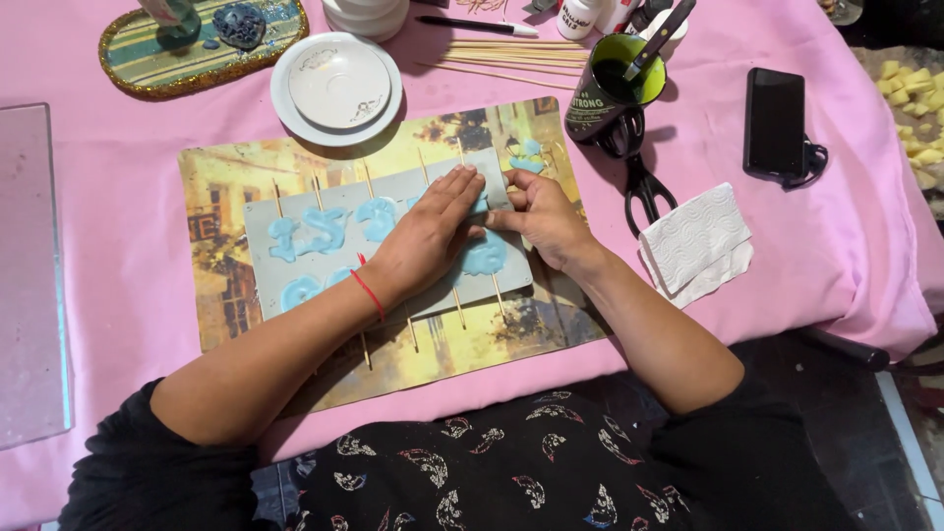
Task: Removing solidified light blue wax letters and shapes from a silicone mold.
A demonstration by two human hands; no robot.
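A grey mould tray [285,270] with blue number-shaped fillings [307,234] lies on a picture placemat [236,177]. Several thin wooden sticks [459,310] poke out from under its edges. My left hand [430,239] lies flat on the right half of the mould, fingers together and pointing right; a red cord circles its wrist. My right hand [543,218] rests at the mould's right edge, its fingers curled and touching the mould and my left fingertips. What lies under the hands is hidden.
A white saucer [337,87] and a glittery oval tray [197,44] sit at the back. More wooden sticks [511,54], a dark cup with a tool [615,88], scissors [641,187], a folded paper napkin [696,246] and a black phone [774,120] lie to the right. A glass pane [29,275] lies at the left.
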